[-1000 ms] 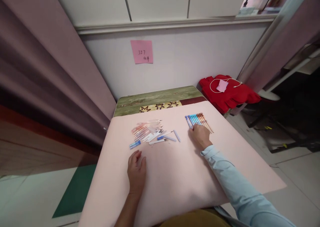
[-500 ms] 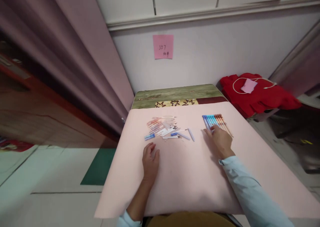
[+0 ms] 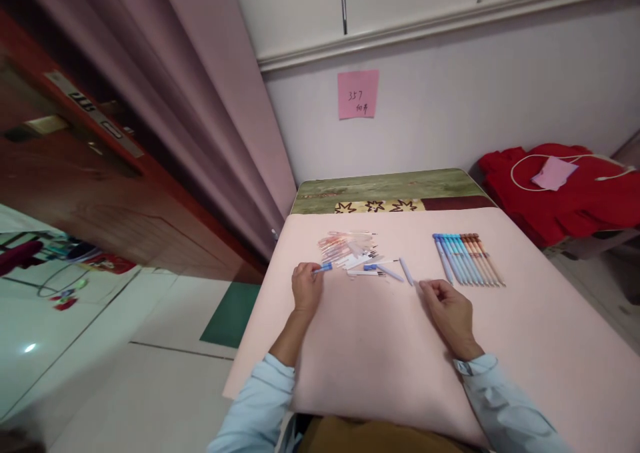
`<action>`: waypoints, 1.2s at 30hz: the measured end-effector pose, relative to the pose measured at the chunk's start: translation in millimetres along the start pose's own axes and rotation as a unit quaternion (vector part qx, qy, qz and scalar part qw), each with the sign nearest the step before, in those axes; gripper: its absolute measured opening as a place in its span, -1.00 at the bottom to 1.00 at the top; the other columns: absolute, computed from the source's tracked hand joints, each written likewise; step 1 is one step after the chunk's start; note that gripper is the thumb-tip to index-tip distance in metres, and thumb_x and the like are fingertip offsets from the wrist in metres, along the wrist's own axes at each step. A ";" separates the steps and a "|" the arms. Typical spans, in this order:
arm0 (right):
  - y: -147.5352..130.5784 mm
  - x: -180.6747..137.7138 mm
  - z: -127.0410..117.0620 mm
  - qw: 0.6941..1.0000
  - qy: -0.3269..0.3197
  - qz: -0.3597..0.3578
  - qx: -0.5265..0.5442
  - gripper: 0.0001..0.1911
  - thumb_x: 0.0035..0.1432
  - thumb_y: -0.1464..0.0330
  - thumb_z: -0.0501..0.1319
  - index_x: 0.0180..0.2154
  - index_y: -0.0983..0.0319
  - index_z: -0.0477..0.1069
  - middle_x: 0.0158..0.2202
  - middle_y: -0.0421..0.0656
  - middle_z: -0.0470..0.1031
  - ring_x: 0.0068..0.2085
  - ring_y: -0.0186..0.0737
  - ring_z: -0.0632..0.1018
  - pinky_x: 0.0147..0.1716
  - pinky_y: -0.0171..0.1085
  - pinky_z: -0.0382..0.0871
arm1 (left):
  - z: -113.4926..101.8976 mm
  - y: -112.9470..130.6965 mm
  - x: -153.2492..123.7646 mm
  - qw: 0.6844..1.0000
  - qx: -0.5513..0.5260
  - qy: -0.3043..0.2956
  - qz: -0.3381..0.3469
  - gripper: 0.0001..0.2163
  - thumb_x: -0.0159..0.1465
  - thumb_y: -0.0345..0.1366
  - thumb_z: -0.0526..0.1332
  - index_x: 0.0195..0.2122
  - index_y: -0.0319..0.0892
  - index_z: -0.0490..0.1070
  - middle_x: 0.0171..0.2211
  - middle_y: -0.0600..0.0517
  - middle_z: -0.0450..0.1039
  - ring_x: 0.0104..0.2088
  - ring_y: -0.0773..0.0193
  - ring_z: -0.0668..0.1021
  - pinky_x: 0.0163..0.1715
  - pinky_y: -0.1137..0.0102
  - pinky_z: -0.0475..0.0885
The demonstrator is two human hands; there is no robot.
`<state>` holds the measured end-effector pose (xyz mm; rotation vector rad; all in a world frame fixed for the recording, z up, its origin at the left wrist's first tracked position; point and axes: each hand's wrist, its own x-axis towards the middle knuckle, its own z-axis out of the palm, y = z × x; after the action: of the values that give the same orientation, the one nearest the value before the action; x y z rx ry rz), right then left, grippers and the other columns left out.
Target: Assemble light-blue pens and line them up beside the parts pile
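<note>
My left hand (image 3: 307,288) has its fingertips closed on a short blue pen part (image 3: 325,267) at the left of a loose heap of pen pieces. In that heap lie pinkish clear barrels (image 3: 335,248), white refills (image 3: 357,261) with dark tips, and another short blue piece (image 3: 371,267). A lilac pen barrel (image 3: 406,272) rests at the heap's right side. Just right of its lower end, my right hand (image 3: 447,312) hovers low over the table, fingers loosely bent and apart, with nothing visible in them. Beyond it is a neat row of pens (image 3: 466,260), running from blue to brown.
A pale pink sheet (image 3: 360,360) covers most of the table. Behind it shows a green patterned strip (image 3: 380,185). At the right, red cloth (image 3: 565,206) bears a white cable and a pink note. A wooden door (image 3: 150,193) and curtain (image 3: 235,80) stand left.
My left hand has moved forward and taken hold of a short blue pen part. My right hand has drawn back left, away from the pen row. The view has shifted left.
</note>
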<state>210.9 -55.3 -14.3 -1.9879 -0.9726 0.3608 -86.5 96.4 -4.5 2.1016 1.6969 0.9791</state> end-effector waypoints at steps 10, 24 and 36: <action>-2.5 -2.3 -2.3 1.000 -0.002 -0.017 0.007 -0.57 0.15 -0.02 0.16 -0.36 0.20 0.54 -0.53 -0.22 0.51 -0.48 -0.26 0.48 -0.41 -0.33 0.26 | -2.2 7.3 3.1 0.988 0.117 -0.088 0.050 -0.96 0.20 -0.37 0.21 -0.33 -0.12 0.44 -0.28 -0.05 0.49 -0.15 0.06 0.40 -0.10 0.20 0.19; -3.0 1.1 0.9 0.999 0.015 -0.043 0.018 -0.61 0.18 0.04 0.16 -0.40 0.21 0.51 -0.57 -0.24 0.46 -0.50 -0.30 0.44 -0.44 -0.35 0.23 | -8.7 9.0 -13.7 0.986 -0.152 -0.060 -0.035 -0.85 0.18 -0.34 0.24 -0.23 -0.13 0.53 -0.28 -0.06 0.47 -0.20 0.11 0.46 -0.09 0.23 0.33; -16.5 -5.7 1.8 0.995 -0.039 -0.088 0.004 -0.60 0.20 0.04 0.12 -0.41 0.22 0.47 -0.58 -0.26 0.41 -0.52 -0.34 0.38 -0.46 -0.37 0.21 | 14.5 44.8 -48.3 0.510 -0.771 -0.151 -0.351 -0.89 0.25 -0.47 0.23 -0.22 -0.23 0.49 -0.26 -0.03 0.48 -0.28 0.37 0.54 -0.27 0.47 0.50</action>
<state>198.0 -53.3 -2.6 -1.8759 -1.1858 0.3450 -47.3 41.5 -4.9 0.2378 0.5765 0.9892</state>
